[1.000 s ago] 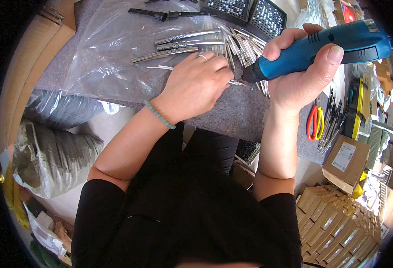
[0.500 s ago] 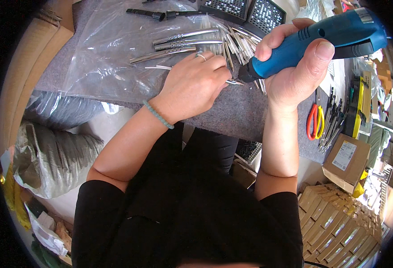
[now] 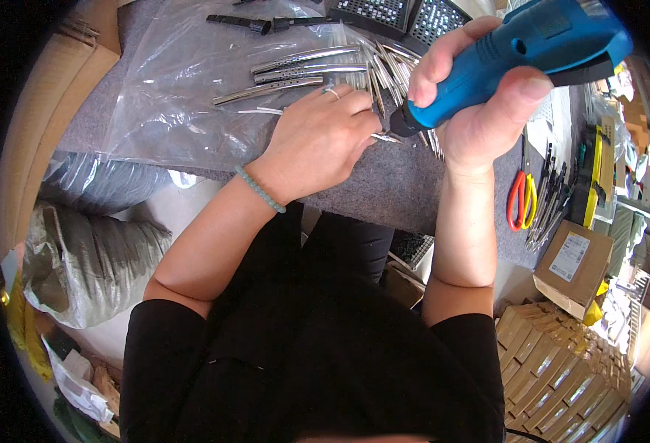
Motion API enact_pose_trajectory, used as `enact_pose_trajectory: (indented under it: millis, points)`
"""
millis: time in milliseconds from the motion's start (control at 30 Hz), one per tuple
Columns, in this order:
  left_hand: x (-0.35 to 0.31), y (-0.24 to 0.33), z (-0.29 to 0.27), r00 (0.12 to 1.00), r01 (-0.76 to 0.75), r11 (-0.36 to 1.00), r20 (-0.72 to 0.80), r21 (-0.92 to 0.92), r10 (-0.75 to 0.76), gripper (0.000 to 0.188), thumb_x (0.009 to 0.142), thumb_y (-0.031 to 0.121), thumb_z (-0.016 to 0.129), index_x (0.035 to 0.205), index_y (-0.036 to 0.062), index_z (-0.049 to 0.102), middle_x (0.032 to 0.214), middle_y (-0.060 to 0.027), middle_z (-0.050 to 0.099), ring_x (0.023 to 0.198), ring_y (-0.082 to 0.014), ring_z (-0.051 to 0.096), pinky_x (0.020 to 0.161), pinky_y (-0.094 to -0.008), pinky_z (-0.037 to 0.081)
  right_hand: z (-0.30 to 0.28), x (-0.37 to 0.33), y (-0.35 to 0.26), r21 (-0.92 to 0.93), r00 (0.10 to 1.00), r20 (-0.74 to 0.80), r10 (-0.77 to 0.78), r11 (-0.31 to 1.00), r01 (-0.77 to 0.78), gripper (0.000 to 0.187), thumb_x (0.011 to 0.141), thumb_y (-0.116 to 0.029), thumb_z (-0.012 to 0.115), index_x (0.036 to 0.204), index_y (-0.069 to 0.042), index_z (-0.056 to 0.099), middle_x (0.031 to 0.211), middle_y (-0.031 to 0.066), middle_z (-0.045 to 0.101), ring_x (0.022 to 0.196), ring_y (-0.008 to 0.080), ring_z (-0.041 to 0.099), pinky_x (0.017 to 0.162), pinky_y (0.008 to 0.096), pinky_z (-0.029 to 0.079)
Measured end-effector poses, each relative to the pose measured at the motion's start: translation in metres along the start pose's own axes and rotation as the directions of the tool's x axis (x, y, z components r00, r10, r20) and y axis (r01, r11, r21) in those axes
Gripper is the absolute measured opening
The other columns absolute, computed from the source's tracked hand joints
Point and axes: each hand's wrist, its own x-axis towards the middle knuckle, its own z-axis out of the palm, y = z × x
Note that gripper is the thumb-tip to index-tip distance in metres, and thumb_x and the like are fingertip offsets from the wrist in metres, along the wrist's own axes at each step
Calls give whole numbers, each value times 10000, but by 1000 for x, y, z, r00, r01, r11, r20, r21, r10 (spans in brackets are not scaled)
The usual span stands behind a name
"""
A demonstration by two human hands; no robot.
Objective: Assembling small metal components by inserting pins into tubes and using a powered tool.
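Note:
My right hand (image 3: 480, 133) is wrapped around a blue cordless screwdriver (image 3: 502, 59). Its black nose (image 3: 402, 122) points down and left, close to the fingertips of my left hand (image 3: 317, 144). Those fingers are pinched around a thin metal piece (image 3: 387, 138), whose end shows just below the nose; most of it is hidden by the hand. Beyond my left hand, curved shiny metal tubes with small holes (image 3: 306, 71) lie on a clear plastic sheet (image 3: 181, 96). A loose heap of slim metal strips (image 3: 391, 70) spreads beside the tool.
Two black trays of small shiny parts (image 3: 373, 15) stand at the far edge of the grey-covered table (image 3: 384, 184). Red-and-yellow-handled scissors (image 3: 517, 201) and dark slender parts (image 3: 550, 203) lie at the right. A cardboard box (image 3: 572, 262) sits beyond; a grey sack (image 3: 92, 262) is at the left.
The screwdriver and my right hand have shifted slightly left, with the tool's back end rising. My left hand has stayed almost in place.

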Motion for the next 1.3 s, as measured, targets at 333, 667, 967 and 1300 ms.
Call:
enact_pose_trajectory:
  millis: [333,667,967,1300]
  points:
    - [-4,0,-1,1000,-16,999,-21,50,17,124,722,131,675,816,76,617,855,-57,549,831,-253,560,718,-369,451,2,7,-18,-16,994,-73,-84,996,83,615,855,-554,494,1171,-34,405,748,120,525,562,202,522,538,300,446]
    - [8,-78,-82,949,315,783,-185,536,-255,208,805,139,605,1001,74,620,1116,-63,569,1013,-290,553,809,-402,487,-14,99,-82,-308,909,-276,-312,925,224,388,880,-326,604,1036,19,520,875,133,617,778,216,618,746,332,501]
    - [-31,-62,-116,981,193,780,-129,596,-143,224,780,167,671,987,96,627,932,-84,616,802,-239,614,702,-336,504,43,-31,-24,-894,926,369,-80,243,377,214,804,-224,656,974,-96,632,901,92,642,845,257,622,765,375,488]
    - [-64,-28,-86,757,274,401,-61,-874,-650,179,871,77,607,1018,-8,549,917,-109,643,711,-160,626,680,-267,513,48,-63,2,-848,977,210,41,505,161,294,865,-141,547,1152,-93,502,957,151,582,865,382,590,729,445,484]
